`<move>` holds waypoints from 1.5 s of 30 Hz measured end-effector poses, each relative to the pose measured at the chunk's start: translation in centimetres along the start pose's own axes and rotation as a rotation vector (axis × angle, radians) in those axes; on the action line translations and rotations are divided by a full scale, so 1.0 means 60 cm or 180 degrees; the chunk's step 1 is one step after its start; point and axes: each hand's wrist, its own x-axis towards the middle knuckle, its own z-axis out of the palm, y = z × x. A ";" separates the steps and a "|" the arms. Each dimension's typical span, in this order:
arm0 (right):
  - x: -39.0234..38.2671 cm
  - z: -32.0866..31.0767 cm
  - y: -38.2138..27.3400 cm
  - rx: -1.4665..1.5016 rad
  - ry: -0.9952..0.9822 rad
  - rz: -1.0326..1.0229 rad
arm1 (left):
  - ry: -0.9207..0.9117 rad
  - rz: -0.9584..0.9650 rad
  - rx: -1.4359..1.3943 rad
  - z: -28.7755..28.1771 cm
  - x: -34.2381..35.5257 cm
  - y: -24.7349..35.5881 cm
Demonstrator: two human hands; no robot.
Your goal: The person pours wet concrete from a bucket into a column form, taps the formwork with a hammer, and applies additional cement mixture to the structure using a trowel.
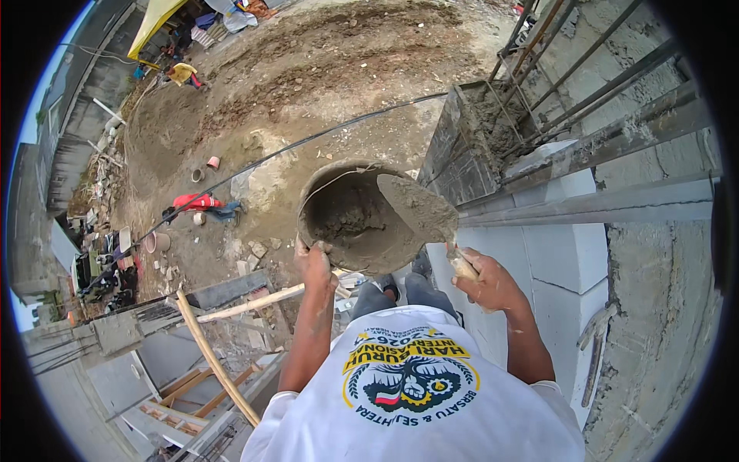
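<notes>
The left hand (314, 266) is closed on the lower left rim of the bucket (303, 223), which is in front of the body and contains grey mortar (348, 214). The right hand (486, 283) is closed around the handle of the trowel (419, 209); its coated blade is above the bucket's right side. To do well, both 2 should stay level, so nothing spills.

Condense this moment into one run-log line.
Left grip: bucket, at rim; bucket: mortar inside; right grip: trowel, by handle; trowel blade: mortar-coated, overlapping bucket's right side; nearby: form board, upper right
</notes>
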 end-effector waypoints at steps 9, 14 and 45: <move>0.211 0.146 -0.082 -0.3229 0.1077 -0.0607 | -0.0427 0.0756 0.0511 0.027 -0.008 0.066; 0.171 0.172 -0.079 -0.3525 -0.0018 -0.1067 | -0.0330 0.0746 0.0400 0.005 0.003 0.115; 0.217 0.201 -0.164 -0.3557 0.1113 -0.1258 | -0.0045 0.1255 0.0571 -0.028 0.001 0.187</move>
